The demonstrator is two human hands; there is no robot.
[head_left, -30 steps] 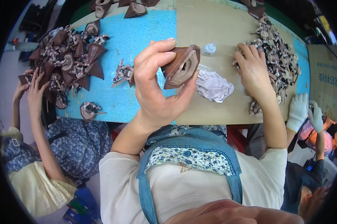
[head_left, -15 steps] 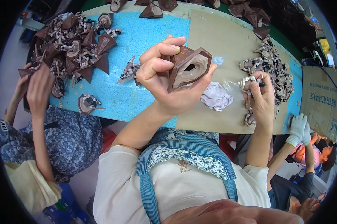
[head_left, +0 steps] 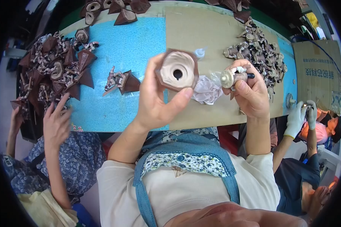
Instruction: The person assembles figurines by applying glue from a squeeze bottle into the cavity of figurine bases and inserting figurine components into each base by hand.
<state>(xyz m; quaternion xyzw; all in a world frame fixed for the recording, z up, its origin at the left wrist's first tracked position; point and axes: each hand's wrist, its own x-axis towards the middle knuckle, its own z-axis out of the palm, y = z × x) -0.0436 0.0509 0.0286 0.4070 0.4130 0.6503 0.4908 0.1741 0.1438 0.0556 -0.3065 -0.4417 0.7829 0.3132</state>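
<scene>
My left hand (head_left: 155, 94) grips a brown angular base (head_left: 195, 72), its pale hollow face with a dark central hole turned toward me. In my right hand (head_left: 251, 96) is a small figurine (head_left: 234, 78) with a cream round end and a black part, pinched between thumb and fingers. The two pieces are held up over the table, apart from each other. A crumpled white cloth (head_left: 206, 90) lies between my hands, with a small translucent bottle (head_left: 199, 53) beyond it. Left of my left hand, an assembled figurine on a brown base (head_left: 129, 82) lies on the blue mat.
A heap of brown bases with figurines (head_left: 53, 64) covers the left side; loose figurines (head_left: 259, 53) pile up at the right. More bases (head_left: 126, 17) sit along the far edge. A co-worker's hand (head_left: 57, 123) is at left, another's gloved hands (head_left: 297, 119) at right. A cardboard box (head_left: 318, 75) stands far right.
My left hand has turned the base so its hole faces me. My right hand has lifted the figurine off the pile. The co-worker's hand at left has moved away from the heap.
</scene>
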